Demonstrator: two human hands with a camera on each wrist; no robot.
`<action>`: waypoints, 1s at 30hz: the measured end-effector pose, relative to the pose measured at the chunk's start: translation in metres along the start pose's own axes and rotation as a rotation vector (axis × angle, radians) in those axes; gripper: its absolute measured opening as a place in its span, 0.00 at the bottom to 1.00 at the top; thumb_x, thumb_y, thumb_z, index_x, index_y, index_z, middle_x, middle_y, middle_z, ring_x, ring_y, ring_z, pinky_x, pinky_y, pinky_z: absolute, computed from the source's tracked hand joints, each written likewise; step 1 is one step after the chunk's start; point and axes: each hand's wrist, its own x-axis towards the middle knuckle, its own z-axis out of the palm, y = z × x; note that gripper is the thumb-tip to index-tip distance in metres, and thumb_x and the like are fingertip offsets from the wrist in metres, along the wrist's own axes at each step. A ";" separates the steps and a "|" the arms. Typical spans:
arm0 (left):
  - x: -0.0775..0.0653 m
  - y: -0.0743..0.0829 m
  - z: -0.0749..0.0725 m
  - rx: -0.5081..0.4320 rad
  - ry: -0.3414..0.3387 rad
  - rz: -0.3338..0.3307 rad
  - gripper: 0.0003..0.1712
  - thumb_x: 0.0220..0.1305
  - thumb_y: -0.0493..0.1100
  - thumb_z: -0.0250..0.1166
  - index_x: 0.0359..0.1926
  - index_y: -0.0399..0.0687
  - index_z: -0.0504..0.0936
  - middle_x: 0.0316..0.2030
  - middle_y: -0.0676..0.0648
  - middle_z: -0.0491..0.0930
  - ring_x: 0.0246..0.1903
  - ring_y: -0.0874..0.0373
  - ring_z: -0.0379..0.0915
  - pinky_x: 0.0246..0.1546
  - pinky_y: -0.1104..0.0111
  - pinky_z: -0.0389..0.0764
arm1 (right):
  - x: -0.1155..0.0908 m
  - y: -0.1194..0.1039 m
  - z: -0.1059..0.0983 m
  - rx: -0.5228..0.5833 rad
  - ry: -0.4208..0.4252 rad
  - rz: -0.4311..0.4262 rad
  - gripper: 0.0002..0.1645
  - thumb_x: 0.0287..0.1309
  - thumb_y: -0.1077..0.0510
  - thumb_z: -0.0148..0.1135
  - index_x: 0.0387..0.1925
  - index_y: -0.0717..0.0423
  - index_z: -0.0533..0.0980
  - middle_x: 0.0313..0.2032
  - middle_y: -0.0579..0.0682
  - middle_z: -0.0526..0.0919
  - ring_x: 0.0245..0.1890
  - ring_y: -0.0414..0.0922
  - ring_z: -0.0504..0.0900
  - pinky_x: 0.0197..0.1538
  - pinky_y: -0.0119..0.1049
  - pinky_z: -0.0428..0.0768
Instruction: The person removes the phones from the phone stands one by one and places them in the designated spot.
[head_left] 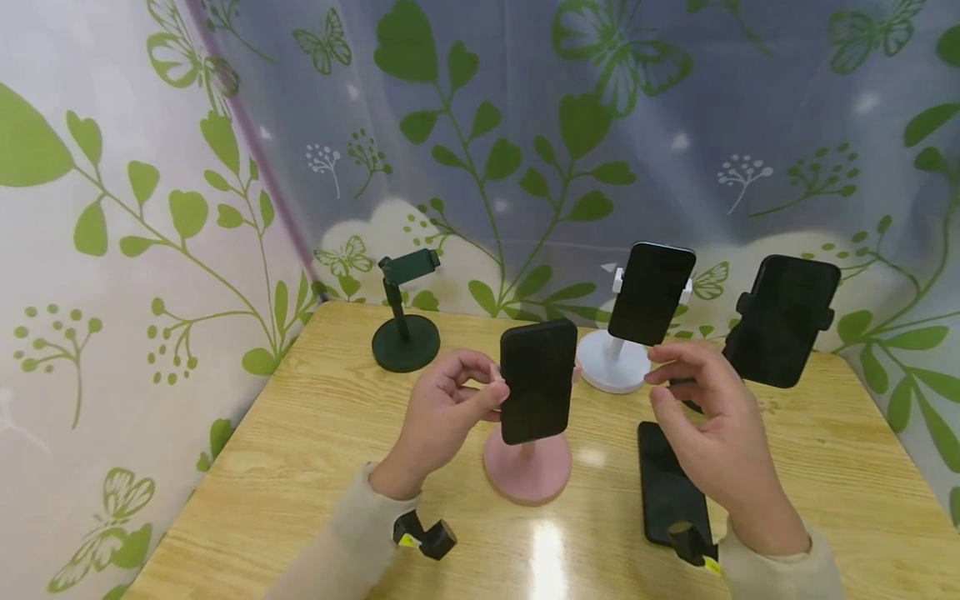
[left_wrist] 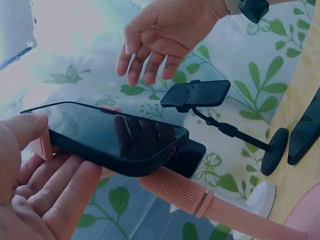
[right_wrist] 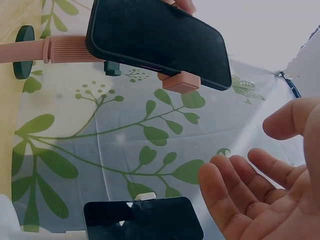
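Observation:
A black phone (head_left: 537, 382) sits in the clamp of a pink phone stand (head_left: 528, 477), screen facing me. My left hand (head_left: 450, 408) is at the phone's left edge. In the left wrist view its thumb lies over the pink clamp end (left_wrist: 43, 146) at the phone's edge, with the other fingers below and behind. The right wrist view shows the opposite pink clamp end (right_wrist: 181, 82) gripping the phone's other side. My right hand (head_left: 712, 421) is raised to the right, apart from the phone, its fingers loosely bent around nothing.
Behind stand a dark green phone stand (head_left: 406, 342) without a phone, a white stand (head_left: 613, 367) holding a phone (head_left: 652, 292), and a black stand's phone (head_left: 786, 321) at the right. Another phone (head_left: 671, 492) lies on the wooden table (head_left: 315, 467) below my right hand. A patterned curtain (head_left: 495, 158) hangs behind.

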 end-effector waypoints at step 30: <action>-0.005 -0.004 0.013 -0.028 -0.150 -0.018 0.23 0.71 0.49 0.68 0.50 0.32 0.75 0.40 0.43 0.80 0.32 0.61 0.85 0.40 0.62 0.89 | -0.002 -0.002 0.006 -0.118 -0.084 0.094 0.26 0.61 0.77 0.62 0.59 0.60 0.75 0.54 0.48 0.79 0.46 0.36 0.80 0.49 0.18 0.77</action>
